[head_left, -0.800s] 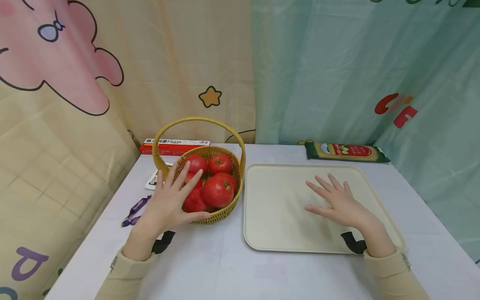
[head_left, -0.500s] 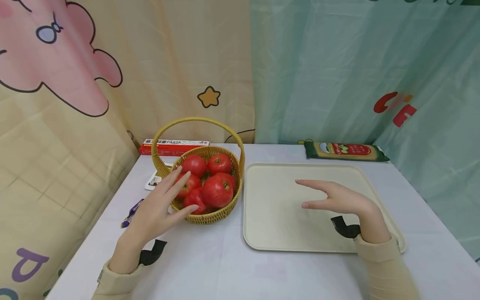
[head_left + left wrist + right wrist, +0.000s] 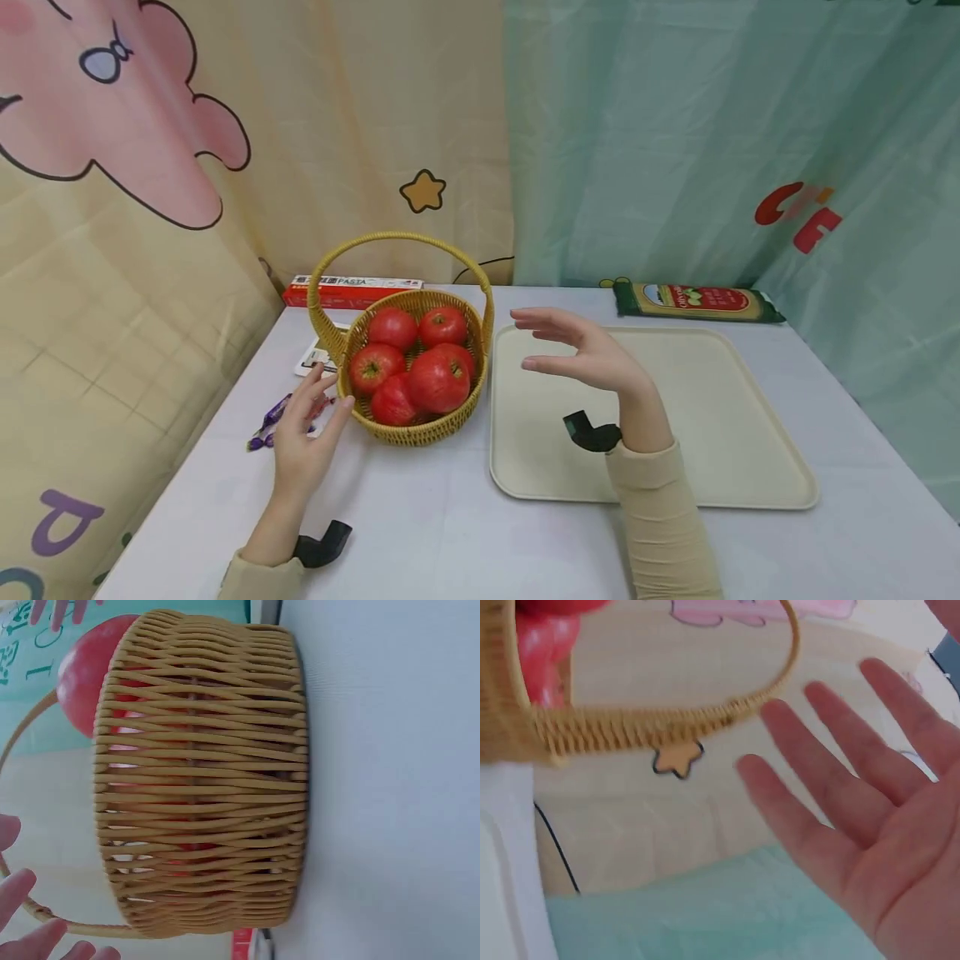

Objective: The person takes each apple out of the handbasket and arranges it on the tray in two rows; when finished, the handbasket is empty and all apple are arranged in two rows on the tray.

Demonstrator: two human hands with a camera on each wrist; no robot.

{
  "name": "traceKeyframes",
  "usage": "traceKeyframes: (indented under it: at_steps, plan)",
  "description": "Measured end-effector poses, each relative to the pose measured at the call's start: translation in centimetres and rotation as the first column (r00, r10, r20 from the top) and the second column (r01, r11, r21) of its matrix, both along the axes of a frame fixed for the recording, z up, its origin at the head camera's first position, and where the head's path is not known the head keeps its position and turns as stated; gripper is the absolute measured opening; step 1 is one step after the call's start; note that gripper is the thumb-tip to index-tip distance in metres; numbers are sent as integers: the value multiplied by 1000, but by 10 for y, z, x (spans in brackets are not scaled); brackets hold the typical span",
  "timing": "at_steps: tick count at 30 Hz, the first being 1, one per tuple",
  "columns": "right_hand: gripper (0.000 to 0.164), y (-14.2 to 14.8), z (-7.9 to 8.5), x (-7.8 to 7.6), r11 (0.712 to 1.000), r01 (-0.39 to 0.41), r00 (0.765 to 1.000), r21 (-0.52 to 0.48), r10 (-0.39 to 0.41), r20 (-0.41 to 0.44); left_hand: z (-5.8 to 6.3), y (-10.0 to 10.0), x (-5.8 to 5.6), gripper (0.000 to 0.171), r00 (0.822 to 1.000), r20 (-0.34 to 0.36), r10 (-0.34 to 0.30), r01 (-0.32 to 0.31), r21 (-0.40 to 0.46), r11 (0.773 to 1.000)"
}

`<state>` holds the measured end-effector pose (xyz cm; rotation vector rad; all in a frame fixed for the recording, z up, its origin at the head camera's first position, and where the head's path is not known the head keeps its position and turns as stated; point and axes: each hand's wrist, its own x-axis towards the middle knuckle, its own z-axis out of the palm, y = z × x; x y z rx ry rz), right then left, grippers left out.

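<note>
From where I stand: free lane betw. L hand (image 3: 302, 450) & R hand (image 3: 596, 354), over table (image 3: 457, 533) front to near rim of basket (image 3: 423, 433). Handle (image 3: 405, 236) arches side to side above apples (image 3: 438, 382), obstructs way in from behind. Narrow gap, R hand to handle. Tray (image 3: 720, 417) low, passable over top. Purple sweets (image 3: 277, 411) L of bskt; red box (image 3: 367, 295) behind.

A flat, white-topped table (image 3: 450, 546) reaches back to hanging fabric. Behind its left part is a beige cloth curtain (image 3: 360, 125) printed with an orange, dark-outlined star (image 3: 423, 192); behind its right part, a pale green cloth curtain (image 3: 637, 133) with soft vertical folds bears a red curved letter (image 3: 776, 204) and a red angular letter (image 3: 817, 231). At far left, the cloth shows a large pink cartoon figure (image 3: 150, 125), thin grid lines and a purple letter (image 3: 67, 522). The light is soft, with faint shadows on the table.
</note>
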<state>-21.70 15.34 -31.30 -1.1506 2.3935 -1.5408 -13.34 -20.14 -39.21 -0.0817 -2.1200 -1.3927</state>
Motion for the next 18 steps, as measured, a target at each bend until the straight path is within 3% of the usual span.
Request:
traceKeyframes:
  at_steps: [3,6,12,18]
  plan:
    - [56,-18,-8,-6,994,-32,999,-109,30,-24,-8,3,0,35,996,79,-30,20,120,993]
    - [58,-35,-17,-11,983,-63,998,-170,60,-18,-24,0,-6,37,991,122,-61,36,193,981]
    - [67,-67,-40,-21,989,-30,996,-146,42,77,-31,4,-8,40,983,150,-103,64,246,967]
    - [74,-90,-65,-28,991,-44,989,-123,61,136,-40,5,-13,41,983,159,-90,41,288,957]
